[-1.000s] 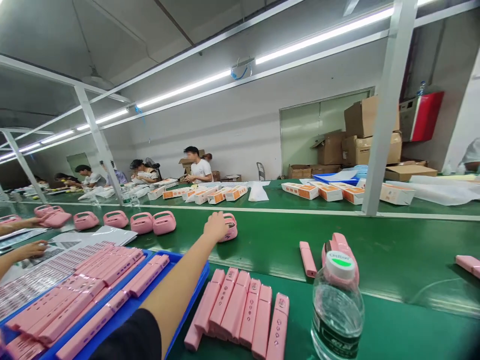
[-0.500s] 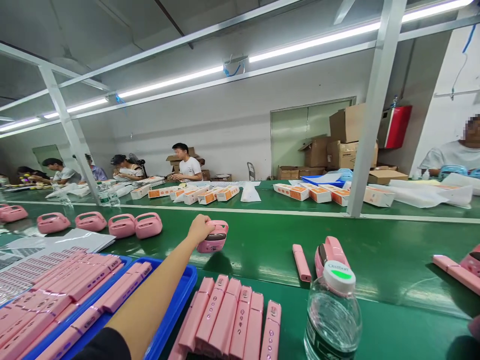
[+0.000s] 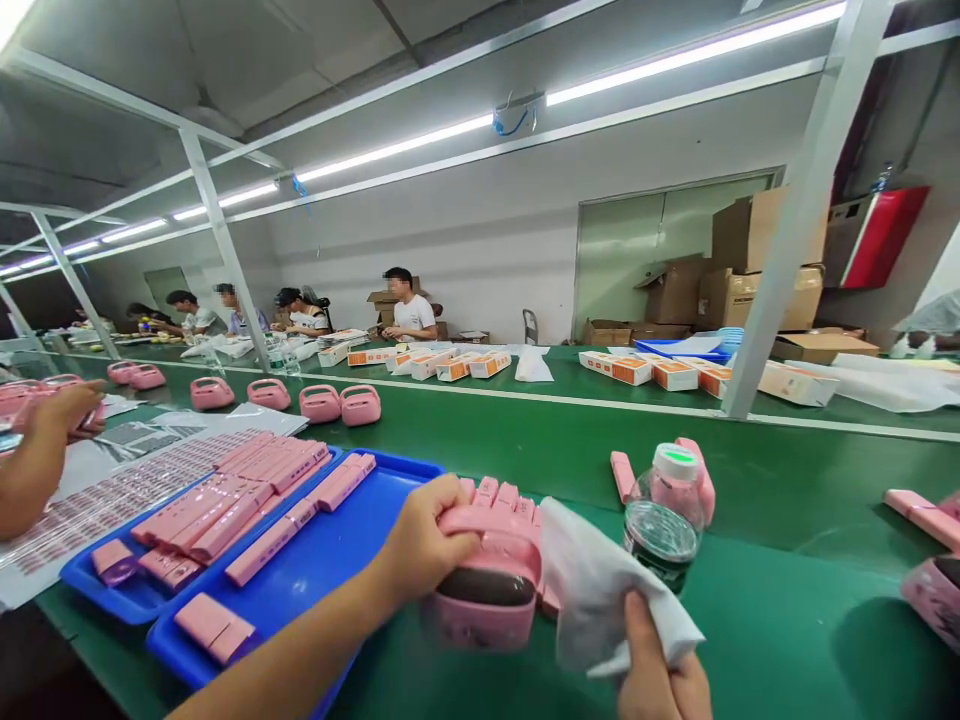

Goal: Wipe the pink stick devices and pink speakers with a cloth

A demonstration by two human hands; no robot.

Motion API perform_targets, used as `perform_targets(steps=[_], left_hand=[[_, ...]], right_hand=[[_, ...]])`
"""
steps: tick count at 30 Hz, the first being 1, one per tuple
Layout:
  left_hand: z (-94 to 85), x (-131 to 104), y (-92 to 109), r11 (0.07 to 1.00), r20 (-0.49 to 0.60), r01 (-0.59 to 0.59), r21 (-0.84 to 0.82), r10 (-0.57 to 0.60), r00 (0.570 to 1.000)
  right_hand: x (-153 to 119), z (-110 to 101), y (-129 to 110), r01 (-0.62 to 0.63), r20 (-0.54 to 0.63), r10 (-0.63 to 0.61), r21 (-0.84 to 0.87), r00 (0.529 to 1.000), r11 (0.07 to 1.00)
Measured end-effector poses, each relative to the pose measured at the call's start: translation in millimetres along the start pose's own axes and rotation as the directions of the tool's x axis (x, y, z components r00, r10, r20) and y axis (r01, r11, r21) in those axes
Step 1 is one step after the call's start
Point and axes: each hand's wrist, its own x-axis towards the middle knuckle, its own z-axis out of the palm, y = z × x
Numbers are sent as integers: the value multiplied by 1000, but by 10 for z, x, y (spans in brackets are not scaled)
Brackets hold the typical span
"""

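My left hand (image 3: 431, 540) is closed round the carry handle of a pink portable speaker (image 3: 491, 585) with a dark front panel. It is held up over the front of the bench, slightly blurred. In my right hand (image 3: 660, 665), pinched between thumb and fingers, is a soft white bag (image 3: 600, 590), close to the speaker's right side. Behind the speaker, several pink bars (image 3: 506, 495) are partly hidden. Left of my forearm, a blue tray (image 3: 397, 475) holds a few pink bars; another blue tray (image 3: 82, 570) beside it carries a stack of them (image 3: 247, 495).
A clear bottle (image 3: 664, 520) with a white cap stands right of the bag. Several pink speakers (image 3: 320, 403) line the far left. A co-worker's hand (image 3: 67, 410) is at the left edge. Orange-white boxes (image 3: 615, 367) lie across the bench, below a metal post (image 3: 780, 250).
My left hand has brought the speaker back from the far part of the bench. My right hand has come into view with the white bag. The view has swung left.
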Motion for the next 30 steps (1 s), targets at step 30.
perform_targets(steps=[30], left_hand=[[325,-970,-746,943,340,-16,-331,135,931]], right_hand=[[-2,140,134,108,837,-184,150,516,983]])
